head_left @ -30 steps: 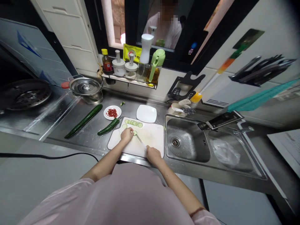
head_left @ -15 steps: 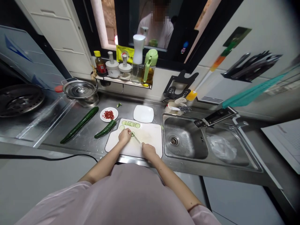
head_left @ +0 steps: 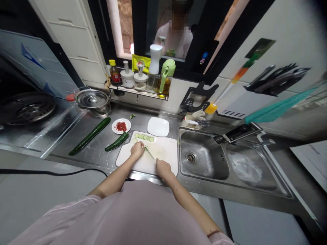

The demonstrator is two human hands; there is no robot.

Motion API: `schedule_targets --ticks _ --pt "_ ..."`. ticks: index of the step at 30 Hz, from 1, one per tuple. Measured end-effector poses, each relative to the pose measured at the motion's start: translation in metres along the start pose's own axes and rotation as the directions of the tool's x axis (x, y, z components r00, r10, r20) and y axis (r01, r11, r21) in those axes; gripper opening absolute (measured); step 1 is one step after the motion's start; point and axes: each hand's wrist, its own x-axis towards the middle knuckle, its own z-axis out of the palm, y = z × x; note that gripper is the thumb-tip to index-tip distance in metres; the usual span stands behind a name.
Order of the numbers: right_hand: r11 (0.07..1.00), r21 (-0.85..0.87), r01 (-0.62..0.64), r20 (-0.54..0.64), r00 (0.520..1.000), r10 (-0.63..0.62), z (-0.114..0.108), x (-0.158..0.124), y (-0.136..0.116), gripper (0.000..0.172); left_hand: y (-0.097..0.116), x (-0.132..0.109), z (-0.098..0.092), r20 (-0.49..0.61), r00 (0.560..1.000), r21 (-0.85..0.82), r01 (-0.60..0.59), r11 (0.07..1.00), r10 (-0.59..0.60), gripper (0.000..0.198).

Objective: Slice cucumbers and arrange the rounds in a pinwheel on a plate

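Observation:
My right hand point(head_left: 162, 168) is wrapped round the handle of a small knife point(head_left: 151, 154), whose blade points up and left over the white cutting board point(head_left: 163, 153). At the knife's tip is a thin cucumber slice point(head_left: 145, 148), pinched in the closed fingers of my left hand point(head_left: 137, 150). Exact finger contact is too small to make out. A row of cucumber slices point(head_left: 144, 137) lies along the board's far edge, with a single slice point(head_left: 134, 140) just below its left end. To the left, a cut piece of cucumber point(head_left: 117, 142) rests against the board's edge.
A whole cucumber point(head_left: 90, 136) lies on the steel counter at left, near a plate of chopped red pieces point(head_left: 121, 126). Behind the board stands a white square plate point(head_left: 158, 127). The sink point(head_left: 204, 170) borders the board at right; a seasoning rack point(head_left: 138, 92) hangs behind.
The view has shifted slightly, so the scene sits a little lower and further right. Both hands stay over the same part of the board; the pinched slice looks turned a little.

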Motion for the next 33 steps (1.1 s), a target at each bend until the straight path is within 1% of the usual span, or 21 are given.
schedule_targets --ticks 4,8,10,12,16,18,21,25,28,33 --pt "1.000 0.002 -0.013 0.022 1.000 0.013 0.004 -0.012 0.010 0.030 0.004 -0.002 -0.002 -0.001 1.000 -0.008 0.005 1.000 -0.005 0.014" --pt "1.000 0.021 -0.020 0.029 0.999 0.019 0.010 -0.021 0.024 0.031 0.003 -0.005 -0.004 -0.003 1.000 -0.081 0.020 0.997 -0.021 0.010" --pt "0.999 0.042 -0.020 0.029 0.999 0.019 0.012 -0.023 0.027 0.031 -0.002 -0.005 -0.007 -0.011 0.999 -0.125 0.042 0.991 -0.043 0.009" --pt "0.998 0.058 -0.019 0.027 0.999 0.017 0.012 -0.023 0.029 0.031 -0.009 -0.004 -0.011 -0.045 0.996 -0.155 0.069 0.986 -0.077 0.009" --pt "0.998 0.057 -0.029 0.031 0.999 0.027 0.009 -0.021 0.027 0.031 -0.026 0.002 -0.023 -0.131 0.979 -0.166 0.137 0.977 -0.159 0.011" --pt "0.998 0.058 -0.030 0.030 0.999 0.029 0.007 -0.019 0.026 0.030 -0.032 0.006 -0.029 -0.161 0.971 -0.165 0.151 0.975 -0.177 0.012" --pt "0.998 0.064 -0.018 0.014 1.000 0.017 0.008 -0.017 0.026 0.030 -0.037 0.011 -0.034 -0.188 0.965 -0.167 0.155 0.974 -0.185 0.013" --pt "0.997 0.072 -0.025 0.024 0.999 0.023 0.008 -0.016 0.028 0.030 -0.039 0.016 -0.037 -0.190 0.959 -0.150 0.182 0.972 -0.209 0.017" --pt "0.995 0.096 -0.024 0.026 0.999 0.022 0.008 -0.014 0.029 0.031 -0.041 0.016 -0.036 -0.200 0.960 -0.114 0.177 0.978 -0.197 0.019" --pt "0.990 0.138 -0.017 0.039 0.999 0.011 0.008 -0.011 0.031 0.034 -0.041 0.014 -0.031 -0.229 0.966 -0.019 0.118 0.993 -0.119 0.025"
